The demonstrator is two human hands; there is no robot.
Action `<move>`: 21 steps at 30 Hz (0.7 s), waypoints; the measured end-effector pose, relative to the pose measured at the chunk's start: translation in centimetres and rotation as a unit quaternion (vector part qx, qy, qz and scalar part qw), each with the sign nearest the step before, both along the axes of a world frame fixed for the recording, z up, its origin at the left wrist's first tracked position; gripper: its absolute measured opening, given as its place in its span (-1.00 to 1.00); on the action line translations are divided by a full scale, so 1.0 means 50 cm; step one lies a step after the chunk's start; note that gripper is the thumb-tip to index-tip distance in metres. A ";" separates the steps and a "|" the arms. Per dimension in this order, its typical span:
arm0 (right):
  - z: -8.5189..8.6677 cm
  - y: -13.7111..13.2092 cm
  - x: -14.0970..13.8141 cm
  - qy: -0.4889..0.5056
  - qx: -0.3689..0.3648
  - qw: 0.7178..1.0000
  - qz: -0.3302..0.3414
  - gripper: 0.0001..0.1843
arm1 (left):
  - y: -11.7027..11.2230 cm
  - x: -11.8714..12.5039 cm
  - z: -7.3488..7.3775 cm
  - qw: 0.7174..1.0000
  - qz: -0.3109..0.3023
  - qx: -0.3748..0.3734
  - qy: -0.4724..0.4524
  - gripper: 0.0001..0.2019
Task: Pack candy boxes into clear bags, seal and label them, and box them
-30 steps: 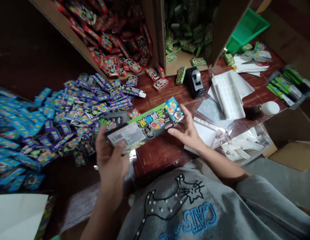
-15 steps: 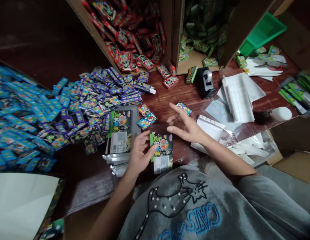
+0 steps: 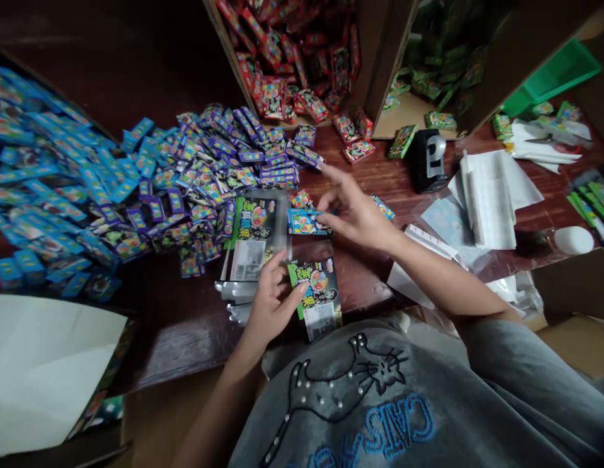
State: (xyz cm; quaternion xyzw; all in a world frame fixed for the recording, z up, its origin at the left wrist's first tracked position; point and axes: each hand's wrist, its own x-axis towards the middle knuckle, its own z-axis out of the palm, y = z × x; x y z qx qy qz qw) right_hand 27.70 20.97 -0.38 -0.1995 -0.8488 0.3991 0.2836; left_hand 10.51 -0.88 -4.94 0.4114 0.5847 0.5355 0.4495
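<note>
My left hand holds a black-and-green printed pouch by its left side, thumb on top, close to my body. Up and to the right of it, my right hand pinches the edge of a small blue candy box with the thumb and curled fingers, while the index finger stretches forward. A small red box lies just behind the blue one. Left of the pouch is a stack of similar pouches. Another blue box lies partly hidden beyond my right wrist.
Piles of purple boxes and blue boxes spread over the left. Cartons hold red boxes and green boxes at the back. A tape dispenser, folded white sheets and a white-capped jar stand right.
My right hand has moved left and forward onto the blue box, which now sits turned straighter. The left hand still holds the pouch. The view has shifted slightly.
</note>
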 end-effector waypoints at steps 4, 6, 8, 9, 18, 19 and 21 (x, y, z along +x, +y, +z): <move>0.022 -0.058 0.039 0.093 -0.070 0.993 0.005 -0.08 | 0.018 0.003 -0.007 1.000 -0.006 0.014 -0.025 -0.31; 0.012 -0.082 0.053 0.085 -0.092 0.992 0.004 -0.12 | 0.024 0.007 -0.006 0.999 -0.004 0.022 -0.028 -0.33; 0.000 -0.095 0.070 0.060 -0.110 0.992 -0.007 -0.13 | 0.025 0.011 -0.001 0.999 -0.006 0.015 -0.032 -0.33; -0.003 -0.096 0.079 0.043 -0.117 0.992 -0.013 -0.12 | 0.025 0.014 0.001 0.999 -0.009 0.009 -0.036 -0.33; 0.027 -0.069 0.113 -0.059 -0.014 0.994 0.092 -0.23 | 0.028 0.020 0.009 1.000 -0.021 0.018 -0.014 -0.44; 0.024 -0.077 0.116 -0.041 -0.016 0.997 0.057 -0.21 | 0.028 0.017 0.010 1.000 -0.025 0.017 -0.009 -0.44; 0.007 -0.104 0.122 0.011 -0.049 0.998 -0.038 -0.18 | 0.027 0.011 0.012 0.999 -0.032 0.015 -0.004 -0.47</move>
